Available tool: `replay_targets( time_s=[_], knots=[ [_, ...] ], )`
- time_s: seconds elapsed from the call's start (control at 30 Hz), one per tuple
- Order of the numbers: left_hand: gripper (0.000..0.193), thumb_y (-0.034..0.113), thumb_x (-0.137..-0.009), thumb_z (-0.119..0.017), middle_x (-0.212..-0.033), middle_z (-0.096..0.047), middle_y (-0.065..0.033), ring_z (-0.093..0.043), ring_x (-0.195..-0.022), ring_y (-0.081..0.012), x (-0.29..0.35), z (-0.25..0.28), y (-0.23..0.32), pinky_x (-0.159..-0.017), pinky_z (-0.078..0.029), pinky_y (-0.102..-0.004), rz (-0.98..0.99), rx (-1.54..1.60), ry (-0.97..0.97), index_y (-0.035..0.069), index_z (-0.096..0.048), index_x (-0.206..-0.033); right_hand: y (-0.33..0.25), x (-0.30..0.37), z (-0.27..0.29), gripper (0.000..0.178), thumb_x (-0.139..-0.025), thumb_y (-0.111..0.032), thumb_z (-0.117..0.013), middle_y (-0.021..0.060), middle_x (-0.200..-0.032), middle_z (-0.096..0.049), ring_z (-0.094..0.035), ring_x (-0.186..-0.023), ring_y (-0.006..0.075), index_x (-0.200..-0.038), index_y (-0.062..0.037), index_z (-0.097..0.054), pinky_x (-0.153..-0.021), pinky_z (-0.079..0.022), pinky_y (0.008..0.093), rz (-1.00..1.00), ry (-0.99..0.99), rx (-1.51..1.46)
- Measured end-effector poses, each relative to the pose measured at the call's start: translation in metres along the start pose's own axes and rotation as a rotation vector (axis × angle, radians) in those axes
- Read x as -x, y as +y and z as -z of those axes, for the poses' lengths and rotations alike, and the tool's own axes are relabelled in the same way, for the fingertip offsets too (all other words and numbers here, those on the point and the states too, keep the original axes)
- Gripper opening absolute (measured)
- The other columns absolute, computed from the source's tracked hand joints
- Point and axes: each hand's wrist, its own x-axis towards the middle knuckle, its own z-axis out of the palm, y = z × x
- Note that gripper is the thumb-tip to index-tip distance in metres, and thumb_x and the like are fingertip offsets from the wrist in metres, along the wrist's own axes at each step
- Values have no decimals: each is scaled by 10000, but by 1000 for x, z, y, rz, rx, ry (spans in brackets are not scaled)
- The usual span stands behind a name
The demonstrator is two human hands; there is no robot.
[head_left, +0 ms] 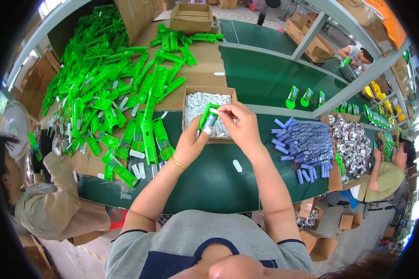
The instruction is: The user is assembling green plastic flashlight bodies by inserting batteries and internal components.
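Note:
In front of me, my left hand (191, 146) is closed round a green plastic shell (202, 119) with a blue cylindrical battery (210, 122) inside it. My right hand (242, 126) pinches a small white piece (213, 110) at the upper end of the shell. The thumb of my left hand has a white covering on its tip. Just beneath both hands stands a cardboard box (234, 96) full of small white pieces (205, 98). One white oval piece (237, 166) lies on the green table near my right forearm.
Green shells (97, 79) are heaped on the left. To the right lie stacked blue batteries (302, 139) with wires and a carton of shiny silver parts (349, 144). Assembled green units (307, 96) stand in a row beyond. Co-workers sit at left (56, 200) and right (386, 174).

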Motion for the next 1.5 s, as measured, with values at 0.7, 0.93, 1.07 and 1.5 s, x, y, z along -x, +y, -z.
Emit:
replay_targets(
  time_s=[0.7,0.93,1.07,1.5],
  knots=[
    [389,160,-897,-679,-1069,-707,-138,-685,-968,-254,-123,116,-5,-855,-537,-367,-105,-550,253,74,-607,-1269,268,-167,122,241,-988,-226,-628,-24,-759,-618,-554,-634,59,-1137,-61,-723,-543,-479,227,-483,108,71],
    [423,219,-854,-701,-1009,-693,-185,-667,-970,-342,-90,194,-57,-873,-528,-434,92,-901,308,33,-604,-1222,428,-150,226,240,-925,-167,-658,84,-828,-673,-650,-743,230,-1121,-40,-713,-717,-562,346,-700,154,577],
    [325,268,-788,-751,-1003,-647,-112,-589,-1047,-303,-121,151,-38,-928,-471,-436,-227,-1211,255,68,-682,-1036,340,-175,130,348,-833,-109,-679,184,-1158,-650,-585,-1148,352,-1179,-69,-671,-1008,-472,439,-113,285,961],
    [401,196,-717,-730,-1016,-616,-87,-601,-1029,-291,-112,104,-10,-936,-464,-446,-481,-1248,368,91,-684,-1101,72,-113,-87,679,-903,-448,-729,127,-1058,-706,-661,-931,139,-1345,28,-529,-840,-525,304,-398,-195,-432]
  ],
)
